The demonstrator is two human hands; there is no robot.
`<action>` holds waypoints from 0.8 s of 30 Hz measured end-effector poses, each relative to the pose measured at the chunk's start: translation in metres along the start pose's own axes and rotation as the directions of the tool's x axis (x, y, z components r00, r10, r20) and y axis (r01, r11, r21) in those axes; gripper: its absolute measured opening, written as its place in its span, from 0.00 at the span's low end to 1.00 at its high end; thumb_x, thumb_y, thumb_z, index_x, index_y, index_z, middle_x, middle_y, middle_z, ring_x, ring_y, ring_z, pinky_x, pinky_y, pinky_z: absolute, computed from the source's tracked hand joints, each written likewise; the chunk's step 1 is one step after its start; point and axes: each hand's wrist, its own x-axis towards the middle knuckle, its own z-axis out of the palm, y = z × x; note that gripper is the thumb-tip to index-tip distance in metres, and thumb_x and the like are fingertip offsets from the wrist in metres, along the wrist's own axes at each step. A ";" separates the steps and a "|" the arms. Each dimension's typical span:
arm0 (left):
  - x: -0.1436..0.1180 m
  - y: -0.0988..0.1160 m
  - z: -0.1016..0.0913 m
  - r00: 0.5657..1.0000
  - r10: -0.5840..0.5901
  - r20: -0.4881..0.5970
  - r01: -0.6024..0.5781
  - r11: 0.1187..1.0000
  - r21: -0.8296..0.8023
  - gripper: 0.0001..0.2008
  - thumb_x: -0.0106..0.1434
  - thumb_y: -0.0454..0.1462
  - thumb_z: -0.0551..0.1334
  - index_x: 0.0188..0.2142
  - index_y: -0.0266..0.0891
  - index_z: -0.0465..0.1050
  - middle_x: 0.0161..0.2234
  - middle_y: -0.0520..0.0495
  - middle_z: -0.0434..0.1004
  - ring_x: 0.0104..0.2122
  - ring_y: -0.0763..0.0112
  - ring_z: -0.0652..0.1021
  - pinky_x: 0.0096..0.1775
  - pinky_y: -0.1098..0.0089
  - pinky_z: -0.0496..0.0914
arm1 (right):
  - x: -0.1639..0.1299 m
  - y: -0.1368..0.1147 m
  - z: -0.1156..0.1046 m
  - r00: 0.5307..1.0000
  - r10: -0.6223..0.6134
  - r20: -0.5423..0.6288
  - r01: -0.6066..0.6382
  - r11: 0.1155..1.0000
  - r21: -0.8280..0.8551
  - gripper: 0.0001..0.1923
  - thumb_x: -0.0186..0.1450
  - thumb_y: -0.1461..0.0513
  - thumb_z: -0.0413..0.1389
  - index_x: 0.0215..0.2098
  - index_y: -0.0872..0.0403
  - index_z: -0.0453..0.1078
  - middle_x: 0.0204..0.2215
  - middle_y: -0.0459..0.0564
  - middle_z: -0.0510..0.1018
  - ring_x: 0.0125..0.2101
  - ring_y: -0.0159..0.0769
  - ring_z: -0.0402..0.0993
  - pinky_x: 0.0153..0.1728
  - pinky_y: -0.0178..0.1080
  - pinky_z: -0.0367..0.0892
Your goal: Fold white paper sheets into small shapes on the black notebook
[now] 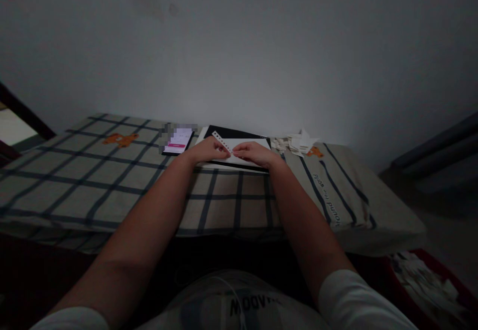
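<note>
A narrow white paper strip (220,140) with a row of dark marks or holes runs at a slant between my two hands. My left hand (207,151) is closed, its fingers curled over the strip's lower part. At the strip's near end, my right hand (256,153) pinches with thumb and fingers together. Beneath both hands lies a white sheet (254,144), on top of a flat black panel (229,131). My fingers hide part of the strip, and its fine detail is too small to make out.
A phone or tablet (179,141) with a lit screen lies left of the hands. Crumpled white paper scraps (298,142) are heaped to the right. A checked cloth (149,185) covers the table, against a grey wall (239,46). A red bin (429,265) with scraps stands low right.
</note>
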 end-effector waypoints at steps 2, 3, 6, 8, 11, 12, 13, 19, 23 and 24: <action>0.001 -0.003 0.000 1.000 0.021 0.015 -0.021 1.000 -0.019 0.13 0.51 0.40 0.60 0.33 0.34 0.77 0.28 0.50 0.75 0.29 0.72 0.72 0.32 0.74 0.64 | 0.001 0.002 -0.001 1.000 0.015 0.000 -0.015 1.000 0.003 0.13 0.54 0.55 0.58 0.32 0.57 0.72 0.22 0.42 0.67 0.22 0.26 0.56 0.24 0.32 0.51; 0.001 -0.004 0.001 1.000 0.023 0.016 -0.022 0.999 -0.025 0.13 0.51 0.40 0.60 0.34 0.35 0.77 0.29 0.50 0.76 0.30 0.71 0.72 0.32 0.74 0.64 | 0.001 0.003 -0.001 1.000 0.013 -0.006 -0.013 1.000 -0.005 0.13 0.54 0.55 0.59 0.31 0.57 0.72 0.22 0.42 0.67 0.22 0.26 0.56 0.24 0.32 0.51; 0.001 -0.004 0.002 1.000 0.004 0.011 -0.004 1.000 -0.020 0.14 0.51 0.41 0.60 0.34 0.35 0.77 0.30 0.49 0.76 0.31 0.70 0.73 0.33 0.73 0.65 | 0.001 0.002 -0.001 0.999 -0.004 -0.033 0.003 0.999 -0.034 0.13 0.54 0.55 0.58 0.31 0.57 0.73 0.21 0.43 0.68 0.22 0.27 0.57 0.24 0.32 0.52; -0.001 -0.002 0.001 1.000 -0.013 0.011 0.013 1.000 -0.007 0.14 0.52 0.42 0.60 0.34 0.35 0.77 0.29 0.49 0.76 0.30 0.69 0.73 0.34 0.72 0.65 | 0.000 0.001 0.000 0.999 0.007 -0.050 -0.010 0.998 -0.054 0.14 0.54 0.55 0.58 0.31 0.57 0.73 0.21 0.43 0.68 0.23 0.27 0.58 0.24 0.33 0.52; -0.002 0.001 0.001 1.000 -0.024 0.003 0.024 1.000 -0.005 0.14 0.52 0.42 0.60 0.33 0.35 0.77 0.28 0.49 0.76 0.30 0.69 0.73 0.34 0.71 0.65 | -0.002 -0.003 0.001 0.996 0.050 -0.071 -0.056 0.995 -0.088 0.15 0.54 0.54 0.58 0.33 0.57 0.73 0.21 0.44 0.69 0.24 0.29 0.60 0.24 0.33 0.53; -0.002 0.001 0.001 1.000 -0.019 0.009 0.019 1.000 -0.008 0.14 0.52 0.43 0.61 0.33 0.35 0.77 0.28 0.49 0.76 0.30 0.69 0.73 0.35 0.71 0.65 | -0.002 -0.004 0.002 0.996 0.060 -0.070 -0.067 0.993 -0.095 0.15 0.54 0.54 0.58 0.33 0.57 0.73 0.22 0.44 0.70 0.24 0.29 0.60 0.25 0.33 0.54; -0.002 0.001 0.001 1.000 -0.009 0.017 0.010 1.000 -0.014 0.14 0.52 0.43 0.61 0.33 0.35 0.77 0.28 0.49 0.76 0.31 0.69 0.74 0.35 0.71 0.65 | -0.002 -0.004 0.002 0.996 0.063 -0.065 -0.069 0.993 -0.097 0.15 0.54 0.54 0.58 0.33 0.57 0.73 0.23 0.45 0.70 0.25 0.29 0.61 0.25 0.33 0.54; 0.000 0.000 0.001 1.000 0.004 0.022 -0.004 1.000 -0.018 0.14 0.52 0.42 0.61 0.33 0.35 0.77 0.31 0.48 0.77 0.32 0.69 0.74 0.36 0.71 0.65 | -0.001 -0.003 0.002 1.000 -0.029 -0.012 0.028 0.996 -0.088 0.14 0.54 0.54 0.58 0.32 0.57 0.72 0.27 0.45 0.72 0.28 0.29 0.63 0.31 0.33 0.57; 0.000 -0.001 0.000 1.000 -0.022 0.010 0.022 1.000 0.019 0.14 0.52 0.42 0.61 0.33 0.34 0.77 0.29 0.48 0.77 0.31 0.69 0.74 0.35 0.72 0.65 | -0.003 -0.003 0.001 1.000 0.008 -0.008 -0.008 1.000 -0.016 0.15 0.54 0.53 0.58 0.32 0.57 0.72 0.24 0.43 0.69 0.24 0.27 0.58 0.27 0.32 0.54; 0.000 -0.003 0.000 1.000 -0.017 0.010 0.017 1.000 0.020 0.14 0.52 0.42 0.61 0.33 0.34 0.77 0.29 0.48 0.77 0.31 0.69 0.74 0.34 0.72 0.65 | -0.003 -0.003 0.001 1.000 0.029 -0.004 -0.029 1.000 0.002 0.15 0.54 0.53 0.59 0.32 0.57 0.72 0.23 0.42 0.68 0.23 0.26 0.57 0.26 0.32 0.52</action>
